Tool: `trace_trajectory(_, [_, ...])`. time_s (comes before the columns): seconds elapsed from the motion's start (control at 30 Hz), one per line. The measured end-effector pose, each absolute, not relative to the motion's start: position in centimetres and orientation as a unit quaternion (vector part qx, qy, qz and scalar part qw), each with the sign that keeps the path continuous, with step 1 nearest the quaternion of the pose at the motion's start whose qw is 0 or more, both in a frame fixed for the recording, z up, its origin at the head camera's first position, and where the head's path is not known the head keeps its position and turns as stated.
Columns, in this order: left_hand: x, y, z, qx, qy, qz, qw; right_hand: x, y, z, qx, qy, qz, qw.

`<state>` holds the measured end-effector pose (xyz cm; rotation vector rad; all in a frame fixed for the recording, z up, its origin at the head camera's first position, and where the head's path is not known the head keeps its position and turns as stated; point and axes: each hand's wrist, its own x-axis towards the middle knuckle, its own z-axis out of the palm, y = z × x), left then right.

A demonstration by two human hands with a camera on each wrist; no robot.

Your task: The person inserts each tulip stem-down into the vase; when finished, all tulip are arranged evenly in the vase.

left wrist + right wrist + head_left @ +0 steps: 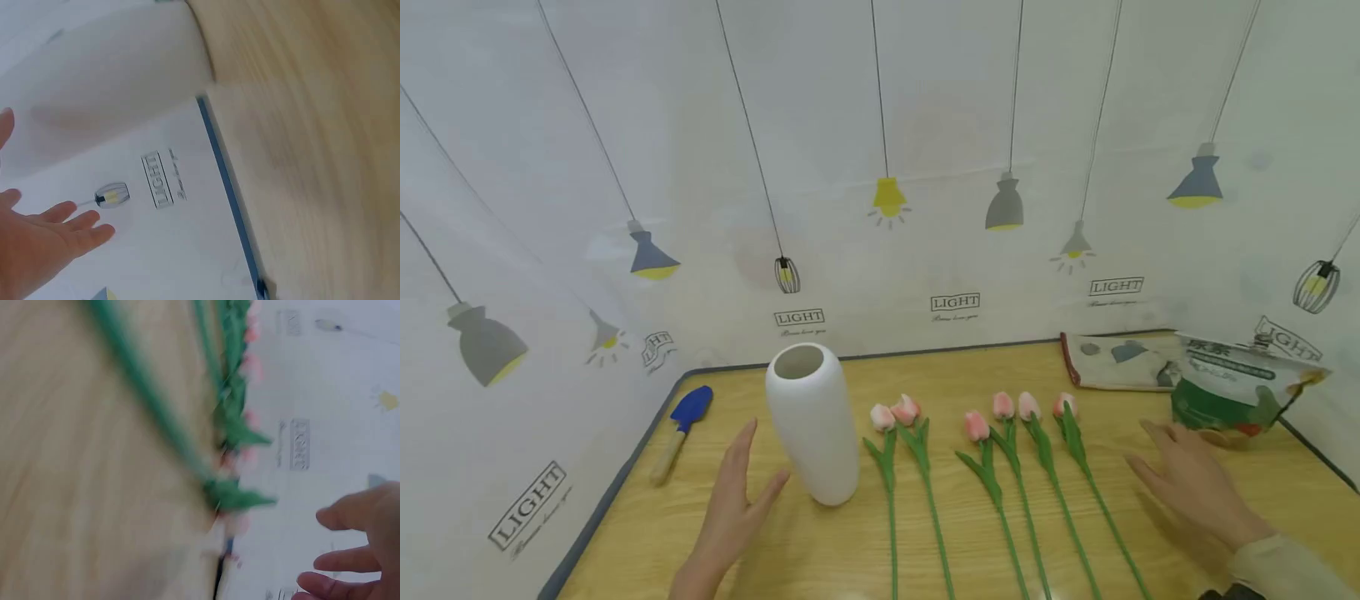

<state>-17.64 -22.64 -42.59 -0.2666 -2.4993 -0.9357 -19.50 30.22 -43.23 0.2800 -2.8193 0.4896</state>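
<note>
A tall white vase (816, 433) stands upright on the wooden table, its round mouth facing up. Just left of it is my left hand (727, 500), fingers extended and thumb spread, holding nothing; the left wrist view shows the same hand (47, 247) beside the blurred vase (112, 87). Right of the vase lie several pink tulips (977, 427) with green stems, blooms toward the back wall. My right hand (1198, 479) hovers to the right of the tulips, fingers loosely extended and nothing in them. In the right wrist view, tulip leaves (234, 497) appear left of that hand (369, 544).
At the left edge lies a small trowel (691, 410) with a blue blade and wooden handle. A white and green bag (1232, 383) sits at the back right, near a folded cloth (1120, 360). A lamp-patterned sheet (940, 250) hangs behind the table.
</note>
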Motion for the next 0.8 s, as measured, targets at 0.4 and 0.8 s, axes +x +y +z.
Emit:
trace_trajectory(0.4, [-19.3, -18.8, -42.1, -0.106, -0.815, -0.510, 0.256, -23.2, 16.1, -41.5, 0.162, -0.929, 0.298, 0.148])
trace_trajectory(0.8, [-19.5, -18.6, -42.6, -0.087, -0.826, -0.502, 0.241, -25.5, 3.9, -44.7, 0.221, -0.909, 0.354, 0.005])
